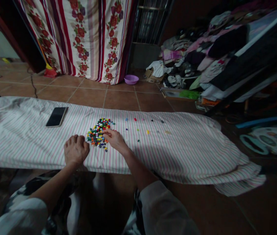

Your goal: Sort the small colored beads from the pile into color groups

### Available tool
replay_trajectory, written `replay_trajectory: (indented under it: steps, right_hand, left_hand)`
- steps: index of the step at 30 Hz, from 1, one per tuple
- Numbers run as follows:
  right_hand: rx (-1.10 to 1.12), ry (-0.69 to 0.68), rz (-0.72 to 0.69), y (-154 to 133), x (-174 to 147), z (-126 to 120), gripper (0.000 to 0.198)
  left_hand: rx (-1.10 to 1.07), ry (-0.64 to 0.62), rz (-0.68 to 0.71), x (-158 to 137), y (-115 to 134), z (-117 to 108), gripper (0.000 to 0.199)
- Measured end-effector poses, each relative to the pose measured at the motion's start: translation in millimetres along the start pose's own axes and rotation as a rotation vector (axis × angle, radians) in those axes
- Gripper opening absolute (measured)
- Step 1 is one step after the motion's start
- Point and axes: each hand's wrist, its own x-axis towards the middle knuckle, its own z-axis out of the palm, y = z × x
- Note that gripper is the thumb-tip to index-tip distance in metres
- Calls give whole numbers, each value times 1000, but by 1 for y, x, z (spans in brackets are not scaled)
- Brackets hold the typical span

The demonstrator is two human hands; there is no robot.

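Observation:
A heap of tiny coloured plastic pieces lies on a striped cloth. My right hand reaches into the heap's right side with thumb and forefinger pinched together; what sits between the fingertips is too small to make out. Left of the heap, my left hand rests on the cloth with its fingers curled closed, back of the hand up, so its palm is hidden. To the right of the heap several single pieces are set apart in loose rows, among them a yellow piece, a red piece and a beige piece.
A phone lies on the cloth at the left. Beyond the cloth-covered surface are a tiled floor, a purple basin, a floral curtain and a red broom. Piled clothes fill the back right.

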Motion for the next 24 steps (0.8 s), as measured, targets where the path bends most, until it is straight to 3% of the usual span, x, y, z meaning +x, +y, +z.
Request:
replay_trajectory:
  steps: [8,15,18,21,24]
  right_hand:
    - [98,136,-64,18,-7,-27,13]
    - [4,427,-118,42,-13,-100,18]
    - [-143,572,-35,52,-16,-147,17]
    - [-423,688,133,59,-19,-191,18]
    - [-691,703,276,63,-19,-221,21]
  left_hand:
    - [28,13,17,-1,0,-2,29]
    - [55,-13,18,0,2,-4,29]
    - [50,-20,11,0,3,-6,29]
    - [57,-39,3,0,3,-7,29]
    - [70,-41,5,1,4,-7,28]
